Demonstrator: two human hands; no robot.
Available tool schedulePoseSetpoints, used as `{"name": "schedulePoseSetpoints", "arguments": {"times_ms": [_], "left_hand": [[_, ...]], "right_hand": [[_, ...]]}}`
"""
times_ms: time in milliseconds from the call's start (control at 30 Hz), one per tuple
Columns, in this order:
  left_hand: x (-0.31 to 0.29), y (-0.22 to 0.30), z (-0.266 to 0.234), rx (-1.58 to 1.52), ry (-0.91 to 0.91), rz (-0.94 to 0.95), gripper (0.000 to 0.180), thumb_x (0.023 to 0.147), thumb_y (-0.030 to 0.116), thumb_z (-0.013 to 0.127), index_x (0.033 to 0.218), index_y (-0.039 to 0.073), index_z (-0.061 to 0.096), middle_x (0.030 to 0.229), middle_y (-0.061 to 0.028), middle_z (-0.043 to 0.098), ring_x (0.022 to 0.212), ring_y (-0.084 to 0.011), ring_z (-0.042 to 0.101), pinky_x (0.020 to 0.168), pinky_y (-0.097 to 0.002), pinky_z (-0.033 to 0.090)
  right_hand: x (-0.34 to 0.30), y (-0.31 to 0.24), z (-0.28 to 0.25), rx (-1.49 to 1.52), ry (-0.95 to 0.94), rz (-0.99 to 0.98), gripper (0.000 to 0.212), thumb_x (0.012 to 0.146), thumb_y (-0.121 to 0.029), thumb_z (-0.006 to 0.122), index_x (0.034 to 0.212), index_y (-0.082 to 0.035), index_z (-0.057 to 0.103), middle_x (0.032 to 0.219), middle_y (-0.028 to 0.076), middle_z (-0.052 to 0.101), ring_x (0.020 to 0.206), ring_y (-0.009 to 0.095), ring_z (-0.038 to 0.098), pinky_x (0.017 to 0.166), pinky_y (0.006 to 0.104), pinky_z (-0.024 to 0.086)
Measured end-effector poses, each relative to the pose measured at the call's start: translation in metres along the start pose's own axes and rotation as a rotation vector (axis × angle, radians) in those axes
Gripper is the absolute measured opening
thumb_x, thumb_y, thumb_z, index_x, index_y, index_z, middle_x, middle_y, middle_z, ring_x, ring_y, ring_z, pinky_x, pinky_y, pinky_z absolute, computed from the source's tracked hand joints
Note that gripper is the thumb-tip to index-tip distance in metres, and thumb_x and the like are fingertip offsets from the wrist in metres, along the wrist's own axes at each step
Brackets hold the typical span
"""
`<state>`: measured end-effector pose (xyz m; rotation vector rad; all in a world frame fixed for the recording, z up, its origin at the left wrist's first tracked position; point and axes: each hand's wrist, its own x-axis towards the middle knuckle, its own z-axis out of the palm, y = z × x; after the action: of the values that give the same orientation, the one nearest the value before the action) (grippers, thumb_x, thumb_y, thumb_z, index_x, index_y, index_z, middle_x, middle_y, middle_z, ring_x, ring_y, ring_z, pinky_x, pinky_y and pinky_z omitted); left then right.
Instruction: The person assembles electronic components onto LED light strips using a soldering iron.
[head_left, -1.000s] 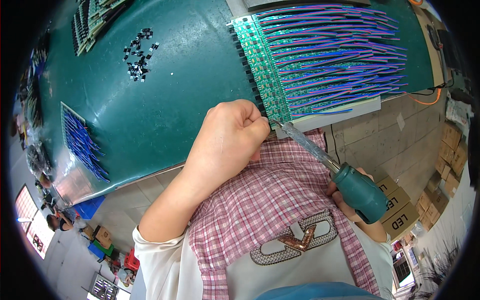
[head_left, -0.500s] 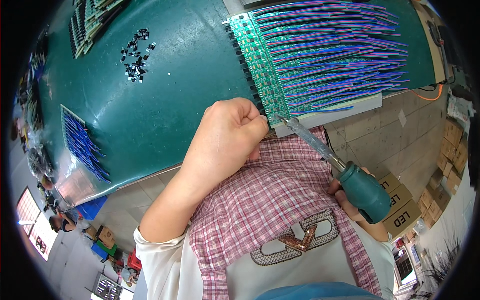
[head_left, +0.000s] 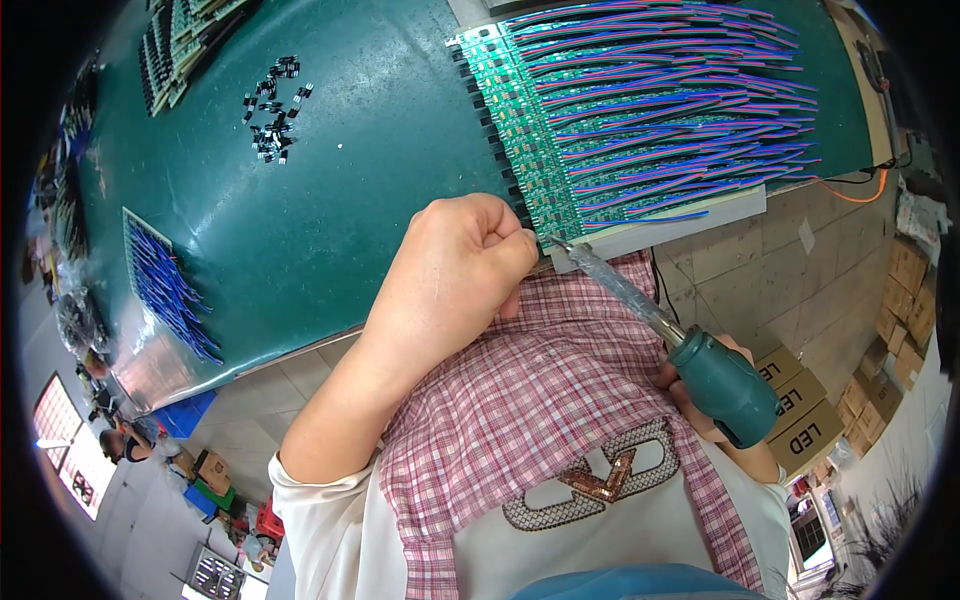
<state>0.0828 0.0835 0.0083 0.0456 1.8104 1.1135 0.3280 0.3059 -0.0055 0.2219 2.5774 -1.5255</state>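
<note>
A green circuit-board panel (head_left: pixel 545 165) lies at the table's edge, with rows of blue, red and black wires (head_left: pixel 690 110) fanning off to the right. Small black connectors (head_left: pixel 490 130) line its left side. My left hand (head_left: pixel 455 265) is closed in a pinch at the panel's near left corner; whatever its fingertips hold is hidden. A soldering iron (head_left: pixel 725 385) with a dark green handle is in my right hand (head_left: pixel 690 400), which shows only partly behind the handle. Its tip touches or hovers just over the panel's near corner, beside my left fingertips.
Loose black connectors (head_left: pixel 275 110) are scattered on the green tabletop (head_left: pixel 370 130). A smaller board with blue wires (head_left: pixel 165 285) lies at the left, and stacked boards (head_left: pixel 185 45) at the far left. Cardboard boxes (head_left: pixel 805 425) stand on the floor at the right.
The soldering iron has shifted slightly left and down, its tip nearer to my left fingertips and the panel's near edge. My left hand has stayed in place.
</note>
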Motion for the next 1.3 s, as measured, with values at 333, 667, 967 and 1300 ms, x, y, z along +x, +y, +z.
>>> {"name": "schedulePoseSetpoints", "arguments": {"times_ms": [333,667,967,1300], "left_hand": [[0.000,0.001,0.000,0.004,0.000,-0.004,0.020,0.092,0.012,0.061,0.074,0.004,0.058,0.053,-0.0022,0.058,0.043,-0.0043,0.045,0.041,-0.0231,0.031],[0.000,0.001,0.000,-0.001,0.000,-0.006,0.020,0.092,0.012,0.061,0.074,0.004,0.058,0.053,-0.0021,0.057,0.043,-0.0048,0.046,0.040,-0.0230,0.031],[-0.001,0.002,0.000,0.002,-0.001,-0.008,0.020,0.093,0.012,0.060,0.074,0.004,0.058,0.053,-0.0023,0.058,0.044,-0.0049,0.047,0.041,-0.0229,0.032],[0.000,0.002,0.000,0.021,0.004,0.001,0.022,0.092,0.012,0.061,0.073,0.004,0.057,0.053,-0.0023,0.058,0.044,-0.0051,0.047,0.042,-0.0234,0.033]], "right_hand": [[0.007,-0.007,0.000,0.155,0.003,0.047,0.011,0.081,-0.005,0.066,0.092,0.000,0.065,0.075,0.010,0.067,0.061,0.022,0.063,0.059,0.0322,0.052],[0.002,-0.005,0.000,0.108,0.018,0.086,0.012,0.082,-0.008,0.065,0.089,0.002,0.065,0.073,0.010,0.067,0.059,0.021,0.062,0.056,0.0312,0.051],[-0.001,-0.003,0.000,0.081,0.023,0.072,0.010,0.084,-0.007,0.066,0.090,0.001,0.066,0.075,0.010,0.066,0.061,0.020,0.062,0.058,0.0308,0.052],[0.012,-0.005,0.000,0.073,-0.033,0.014,0.007,0.083,-0.005,0.066,0.087,0.001,0.067,0.076,0.010,0.067,0.064,0.020,0.063,0.062,0.0315,0.053]]}}
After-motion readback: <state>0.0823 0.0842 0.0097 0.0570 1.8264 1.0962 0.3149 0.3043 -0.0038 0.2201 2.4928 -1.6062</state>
